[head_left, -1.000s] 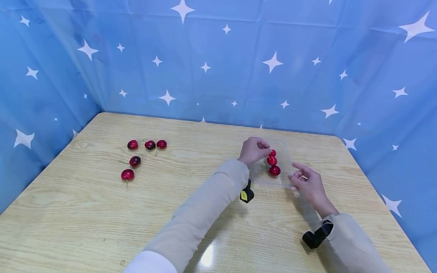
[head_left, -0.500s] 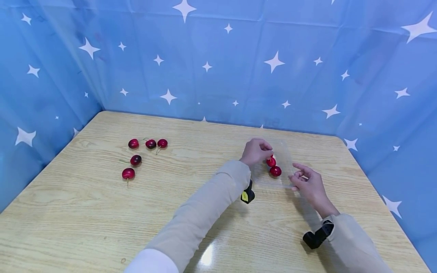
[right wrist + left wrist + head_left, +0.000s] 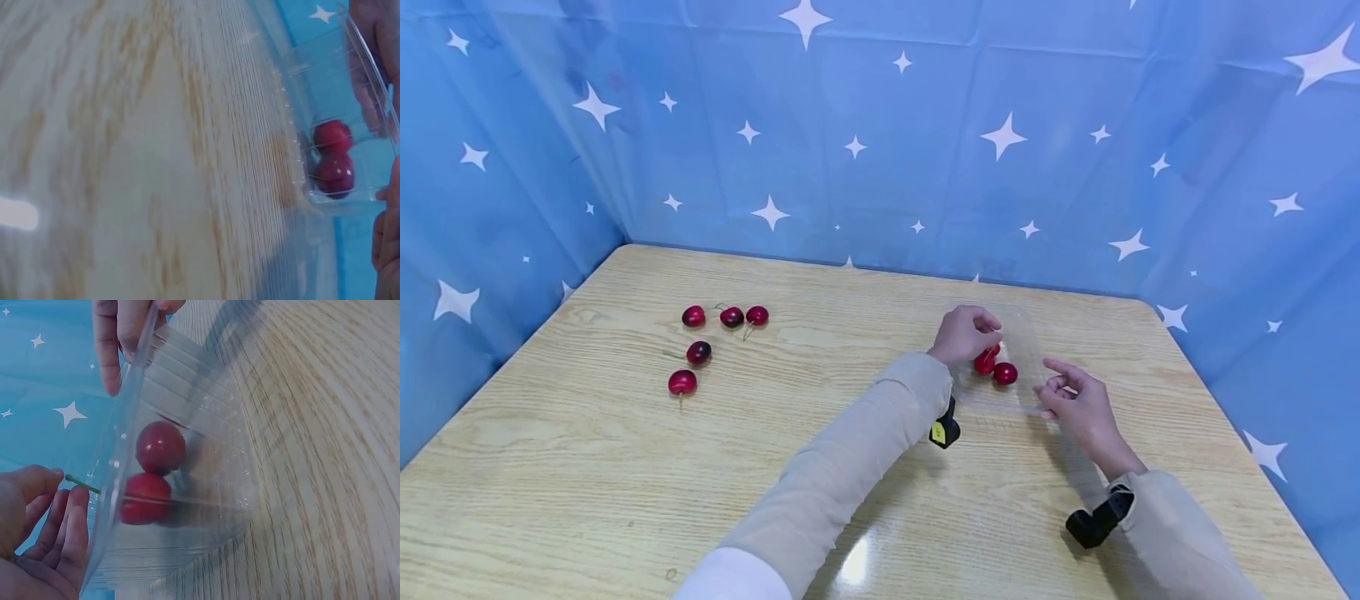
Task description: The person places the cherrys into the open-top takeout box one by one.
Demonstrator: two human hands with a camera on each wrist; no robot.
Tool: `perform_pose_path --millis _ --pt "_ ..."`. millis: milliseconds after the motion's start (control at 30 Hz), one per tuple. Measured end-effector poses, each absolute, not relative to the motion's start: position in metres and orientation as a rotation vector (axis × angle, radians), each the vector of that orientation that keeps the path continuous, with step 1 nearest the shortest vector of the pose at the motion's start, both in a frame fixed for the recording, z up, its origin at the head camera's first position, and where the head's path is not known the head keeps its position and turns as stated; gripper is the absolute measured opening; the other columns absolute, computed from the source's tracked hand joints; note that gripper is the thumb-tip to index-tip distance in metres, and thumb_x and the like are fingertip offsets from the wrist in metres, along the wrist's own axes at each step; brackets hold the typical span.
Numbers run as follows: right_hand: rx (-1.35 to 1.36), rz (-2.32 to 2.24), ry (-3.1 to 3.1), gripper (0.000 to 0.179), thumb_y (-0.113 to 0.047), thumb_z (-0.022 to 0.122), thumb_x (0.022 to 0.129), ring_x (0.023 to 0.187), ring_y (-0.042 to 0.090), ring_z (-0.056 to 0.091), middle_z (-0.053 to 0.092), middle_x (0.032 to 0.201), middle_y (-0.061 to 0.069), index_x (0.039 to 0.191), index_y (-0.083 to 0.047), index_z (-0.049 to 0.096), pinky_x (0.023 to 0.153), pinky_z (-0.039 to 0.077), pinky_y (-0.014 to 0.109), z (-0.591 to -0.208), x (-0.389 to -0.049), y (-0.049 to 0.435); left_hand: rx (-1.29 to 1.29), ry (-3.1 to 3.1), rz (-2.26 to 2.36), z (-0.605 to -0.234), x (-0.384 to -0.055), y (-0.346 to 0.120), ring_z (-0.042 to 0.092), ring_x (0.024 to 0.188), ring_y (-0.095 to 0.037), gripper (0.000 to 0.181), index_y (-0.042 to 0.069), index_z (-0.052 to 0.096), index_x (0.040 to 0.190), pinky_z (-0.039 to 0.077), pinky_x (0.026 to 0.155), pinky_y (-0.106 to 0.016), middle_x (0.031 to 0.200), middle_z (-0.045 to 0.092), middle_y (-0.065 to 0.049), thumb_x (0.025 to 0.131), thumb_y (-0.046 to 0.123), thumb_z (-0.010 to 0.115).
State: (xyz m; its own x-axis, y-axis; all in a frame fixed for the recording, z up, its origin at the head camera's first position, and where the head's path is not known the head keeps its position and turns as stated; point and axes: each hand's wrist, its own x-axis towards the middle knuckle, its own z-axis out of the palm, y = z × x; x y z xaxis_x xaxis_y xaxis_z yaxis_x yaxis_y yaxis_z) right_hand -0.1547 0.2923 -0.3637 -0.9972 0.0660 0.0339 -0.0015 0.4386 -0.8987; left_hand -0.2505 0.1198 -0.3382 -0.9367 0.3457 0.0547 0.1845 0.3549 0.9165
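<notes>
A clear plastic container [image 3: 1021, 329] stands on the table with cherries inside. One cherry [image 3: 1005, 373] lies towards the front, and another [image 3: 985, 362] is under my left hand [image 3: 967, 333]. Part of a third red shape shows by the left fingertips. In the left wrist view, thumb and fingers of the left hand [image 3: 53, 531] are apart around a green stem [image 3: 82, 484], whose end looks free. My right hand [image 3: 1078, 408] pinches the container's right rim between thumb and fingers. Two cherries, one of them the dark red cherry [image 3: 335, 174], show through the wall in the right wrist view.
Several loose cherries with stems lie at the table's left, among them a dark cherry [image 3: 698, 352] and a red cherry [image 3: 682, 382]. A blue curtain [image 3: 880, 167] with white stars hangs behind the wooden table [image 3: 625, 483].
Inside the container, the cherry under my left hand has dropped and shifted left from its place in the row. The left hand has barely moved, and the right hand keeps its hold.
</notes>
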Motion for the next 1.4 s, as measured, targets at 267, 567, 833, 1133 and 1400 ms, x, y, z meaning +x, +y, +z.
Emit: perform_pose_path --millis 267,567,833,1133,1400 --pt "-0.039 1.627 -2.601 0.050 -0.003 0.054 0.085 0.058 0.001 0.053 0.047 0.077 0.000 0.131 0.008 0.035 0.055 0.050 0.021 -0.364 -0.156 0.290 0.527 2.455 1.700 -0.339 -0.250 0.115 0.053 0.071 -0.008 0.010 0.006 0.066 0.090 0.042 0.061 -0.018 0.076 0.060 0.002 0.082 0.012 0.063" --pt "-0.049 1.623 -2.603 0.051 -0.002 0.054 0.085 0.057 0.001 0.051 0.047 0.077 -0.001 0.131 0.007 0.035 0.054 0.050 0.021 -0.364 -0.156 0.290 0.638 2.461 1.778 -0.342 -0.252 0.099 0.055 0.073 -0.008 0.012 0.006 0.065 0.091 0.043 0.066 -0.017 0.080 0.062 0.001 0.083 0.014 0.062" --pt "-0.054 1.626 -2.610 0.051 -0.003 0.054 0.085 0.057 0.001 0.052 0.047 0.078 0.000 0.132 0.007 0.034 0.055 0.050 0.021 -0.363 -0.155 0.290 0.672 2.532 1.807 -0.351 -0.254 0.078 0.053 0.074 -0.009 0.017 0.009 0.064 0.098 0.044 0.065 -0.018 0.084 0.059 0.001 0.085 0.018 0.060" --pt "-0.058 1.593 -2.612 0.050 -0.003 0.054 0.086 0.058 0.001 0.051 0.046 0.078 0.001 0.131 0.007 0.036 0.055 0.050 0.021 -0.364 -0.154 0.290 0.707 2.621 1.673 -0.355 -0.248 0.039 0.052 0.076 -0.013 0.020 0.008 0.062 0.101 0.043 0.066 -0.021 0.089 0.054 -0.003 0.085 0.020 0.060" --pt "-0.058 1.588 -2.609 0.049 -0.003 0.055 0.085 0.058 0.000 0.050 0.046 0.078 0.001 0.130 0.007 0.037 0.055 0.050 0.021 -0.365 -0.154 0.289 0.775 2.573 1.571 -0.339 -0.228 0.007 0.053 0.079 -0.012 0.025 0.011 0.059 0.106 0.045 0.066 -0.021 0.099 0.051 -0.003 0.083 0.021 0.062"
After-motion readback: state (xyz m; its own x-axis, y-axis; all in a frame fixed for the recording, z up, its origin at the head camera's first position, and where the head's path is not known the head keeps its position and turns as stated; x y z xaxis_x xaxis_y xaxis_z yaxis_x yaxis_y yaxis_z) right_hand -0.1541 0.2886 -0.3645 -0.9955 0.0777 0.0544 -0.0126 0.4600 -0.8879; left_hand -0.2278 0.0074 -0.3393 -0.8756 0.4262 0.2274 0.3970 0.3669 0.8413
